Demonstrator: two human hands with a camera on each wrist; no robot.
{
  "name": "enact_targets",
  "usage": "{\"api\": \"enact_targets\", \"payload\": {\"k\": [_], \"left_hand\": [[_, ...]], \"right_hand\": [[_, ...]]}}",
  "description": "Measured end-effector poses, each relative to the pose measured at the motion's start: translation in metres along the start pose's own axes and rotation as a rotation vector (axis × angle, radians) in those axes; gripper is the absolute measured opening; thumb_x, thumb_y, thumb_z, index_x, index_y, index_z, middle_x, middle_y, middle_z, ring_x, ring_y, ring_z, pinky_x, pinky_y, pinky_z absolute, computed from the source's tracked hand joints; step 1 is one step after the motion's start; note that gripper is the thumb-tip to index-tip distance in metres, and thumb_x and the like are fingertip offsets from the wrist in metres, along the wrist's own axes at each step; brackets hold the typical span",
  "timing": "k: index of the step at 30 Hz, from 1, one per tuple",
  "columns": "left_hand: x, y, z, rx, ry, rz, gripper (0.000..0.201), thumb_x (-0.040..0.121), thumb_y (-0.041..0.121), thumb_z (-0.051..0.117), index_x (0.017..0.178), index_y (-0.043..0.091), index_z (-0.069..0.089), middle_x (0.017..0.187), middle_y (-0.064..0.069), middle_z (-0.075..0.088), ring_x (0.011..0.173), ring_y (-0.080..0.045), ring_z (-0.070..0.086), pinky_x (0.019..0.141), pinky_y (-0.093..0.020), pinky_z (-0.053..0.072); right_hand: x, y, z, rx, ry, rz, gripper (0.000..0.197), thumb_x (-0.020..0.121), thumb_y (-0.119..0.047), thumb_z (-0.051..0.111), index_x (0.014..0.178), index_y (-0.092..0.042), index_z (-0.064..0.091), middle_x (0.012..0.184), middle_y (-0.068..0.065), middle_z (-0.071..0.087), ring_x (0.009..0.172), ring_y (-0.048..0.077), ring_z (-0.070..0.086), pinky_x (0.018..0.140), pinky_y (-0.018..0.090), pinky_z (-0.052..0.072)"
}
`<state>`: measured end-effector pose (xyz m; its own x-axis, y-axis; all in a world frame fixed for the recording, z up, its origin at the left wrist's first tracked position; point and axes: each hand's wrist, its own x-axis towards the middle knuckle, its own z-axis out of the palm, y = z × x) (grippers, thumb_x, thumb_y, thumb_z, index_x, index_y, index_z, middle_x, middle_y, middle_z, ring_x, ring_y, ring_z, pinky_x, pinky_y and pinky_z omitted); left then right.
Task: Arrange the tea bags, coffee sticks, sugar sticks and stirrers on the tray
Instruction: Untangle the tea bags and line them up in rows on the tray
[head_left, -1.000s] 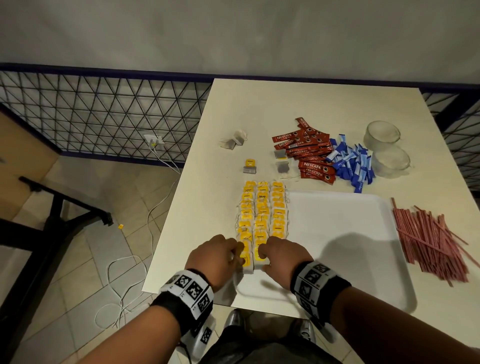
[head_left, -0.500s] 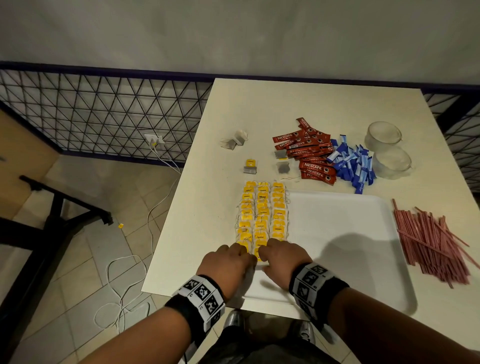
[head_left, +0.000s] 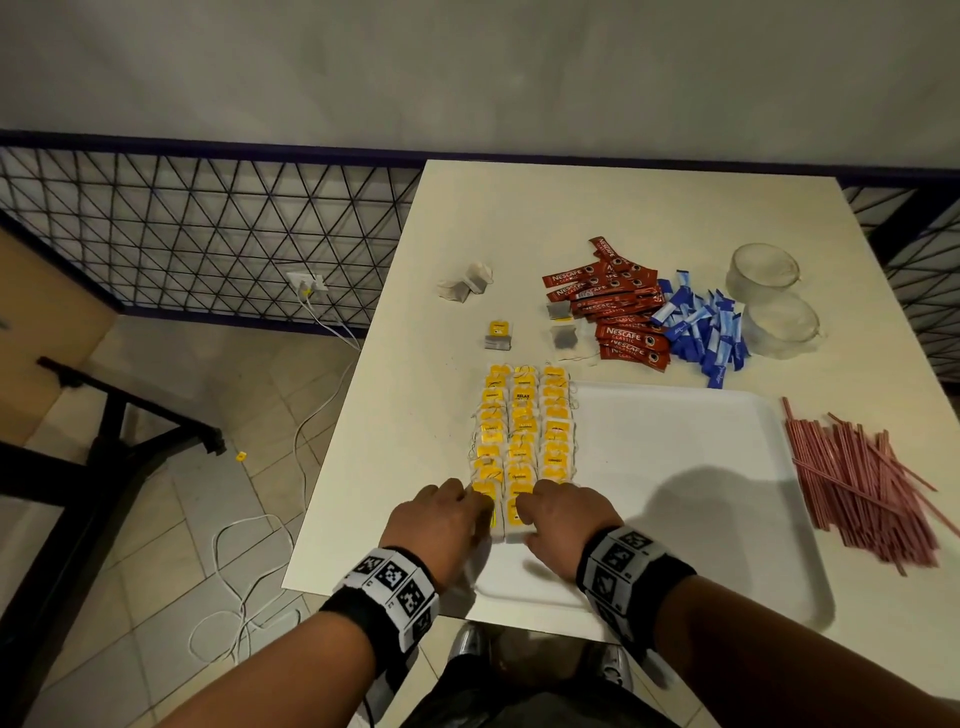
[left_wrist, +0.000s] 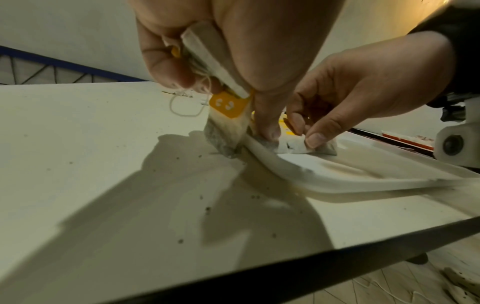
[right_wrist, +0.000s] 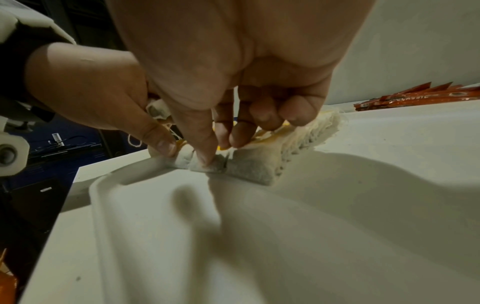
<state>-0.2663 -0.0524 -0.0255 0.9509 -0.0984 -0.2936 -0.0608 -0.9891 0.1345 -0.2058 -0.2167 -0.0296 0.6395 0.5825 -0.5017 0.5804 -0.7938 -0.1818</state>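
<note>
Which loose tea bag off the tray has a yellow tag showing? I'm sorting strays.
The stray tea bag just beyond the left column's far end; its yellow tag faces up, while the other strays show none.

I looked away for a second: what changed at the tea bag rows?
Little. The left hand shifted slightly right along the tray edge, still gripping tea bags. The right hand still pinches the near end of the rows. Coffee sticks, sugar sticks and stirrers stayed put.

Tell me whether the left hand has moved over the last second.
Yes. The left hand has shifted right, toward the right hand, judged against the table's left edge, and now touches the nearest tea bags.
</note>
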Motion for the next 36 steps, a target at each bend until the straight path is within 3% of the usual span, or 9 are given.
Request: {"api": "enact_targets", "payload": {"k": [2, 5, 15, 18, 21, 23, 27, 30, 36], "left_hand": [[0.0, -0.005, 0.004, 0.047, -0.023, -0.026, 0.032, 0.092, 0.036, 0.051, 0.123, 0.034, 0.049, 0.111, 0.001, 0.051, 0.102, -0.025, 0.053, 0.067, -0.03, 0.039], [0.003, -0.003, 0.004, 0.04, -0.035, -0.028, 0.028, 0.096, 0.037, 0.045, 0.123, 0.034, 0.049, 0.11, 0.0, 0.05, 0.101, -0.025, 0.052, 0.066, -0.031, 0.037], [0.005, -0.005, 0.002, -0.08, -0.007, -0.072, 0.032, 0.092, 0.051, 0.051, 0.12, 0.037, 0.052, 0.109, 0.003, 0.051, 0.101, -0.022, 0.055, 0.071, -0.028, 0.04], [-0.002, -0.022, -0.01, -0.456, 0.099, -0.219, 0.034, 0.076, 0.065, 0.058, 0.091, 0.035, 0.064, 0.091, 0.007, 0.06, 0.086, -0.016, 0.06, 0.072, -0.028, 0.045], [-0.012, -0.041, -0.019, -1.032, 0.249, -0.413, 0.03, 0.077, 0.051, 0.069, 0.063, 0.026, 0.06, 0.058, 0.004, 0.063, 0.053, -0.019, 0.053, 0.056, -0.029, 0.043], [-0.016, -0.046, -0.024, -1.517, 0.269, -0.543, 0.031, 0.079, 0.04, 0.072, 0.062, 0.019, 0.056, 0.055, -0.003, 0.051, 0.049, -0.02, 0.042, 0.047, -0.028, 0.037], [-0.013, -0.038, -0.038, -2.219, 0.054, -0.565, 0.047, 0.081, 0.057, 0.05, 0.071, 0.012, 0.055, 0.064, -0.008, 0.055, 0.051, -0.019, 0.049, 0.047, -0.022, 0.038], [-0.007, -0.023, -0.041, -2.374, 0.011, -0.506, 0.063, 0.083, 0.066, 0.043, 0.074, 0.007, 0.06, 0.072, -0.015, 0.063, 0.057, -0.024, 0.053, 0.053, -0.027, 0.041], [0.003, -0.007, -0.044, -2.356, -0.062, -0.464, 0.066, 0.086, 0.067, 0.04, 0.073, 0.006, 0.061, 0.075, -0.013, 0.055, 0.057, -0.025, 0.052, 0.051, -0.027, 0.041]], "right_hand": [[0.0, -0.001, -0.001, -0.008, 0.004, 0.001, 0.026, 0.096, -0.028, 0.045, 0.12, -0.021, 0.05, 0.119, 0.004, 0.052, 0.107, 0.028, 0.055, 0.083, 0.037, 0.045], [0.0, -0.002, 0.0, -0.015, 0.001, -0.003, 0.027, 0.096, -0.028, 0.044, 0.121, -0.02, 0.049, 0.119, 0.004, 0.052, 0.108, 0.028, 0.055, 0.084, 0.037, 0.046], [-0.002, -0.002, -0.004, 0.019, 0.012, -0.012, 0.025, 0.096, -0.03, 0.045, 0.119, -0.021, 0.05, 0.12, 0.003, 0.052, 0.108, 0.026, 0.055, 0.083, 0.036, 0.045], [-0.008, 0.003, -0.013, 0.102, 0.061, -0.023, 0.031, 0.096, -0.04, 0.044, 0.12, -0.022, 0.049, 0.12, 0.001, 0.05, 0.109, 0.024, 0.054, 0.082, 0.032, 0.042], [-0.011, 0.014, -0.022, 0.198, 0.154, -0.01, 0.026, 0.095, -0.048, 0.044, 0.108, -0.027, 0.052, 0.103, -0.004, 0.049, 0.099, 0.021, 0.056, 0.077, 0.03, 0.041], [-0.012, 0.021, -0.029, 0.252, 0.209, 0.001, 0.023, 0.094, -0.05, 0.045, 0.1, -0.029, 0.052, 0.092, -0.01, 0.045, 0.09, 0.018, 0.055, 0.076, 0.03, 0.044], [-0.014, 0.02, -0.047, 0.379, 0.325, -0.069, 0.016, 0.092, -0.044, 0.053, 0.092, -0.028, 0.056, 0.079, -0.014, 0.046, 0.076, 0.009, 0.047, 0.073, 0.027, 0.042], [-0.015, 0.008, -0.059, 0.503, 0.431, -0.17, 0.009, 0.09, -0.035, 0.061, 0.089, -0.026, 0.062, 0.075, -0.018, 0.051, 0.073, 0.002, 0.048, 0.07, 0.02, 0.038], [-0.015, 0.002, -0.065, 0.582, 0.543, -0.193, 0.009, 0.087, -0.025, 0.064, 0.096, -0.025, 0.064, 0.087, -0.013, 0.058, 0.076, -0.009, 0.047, 0.068, 0.006, 0.03]]}}
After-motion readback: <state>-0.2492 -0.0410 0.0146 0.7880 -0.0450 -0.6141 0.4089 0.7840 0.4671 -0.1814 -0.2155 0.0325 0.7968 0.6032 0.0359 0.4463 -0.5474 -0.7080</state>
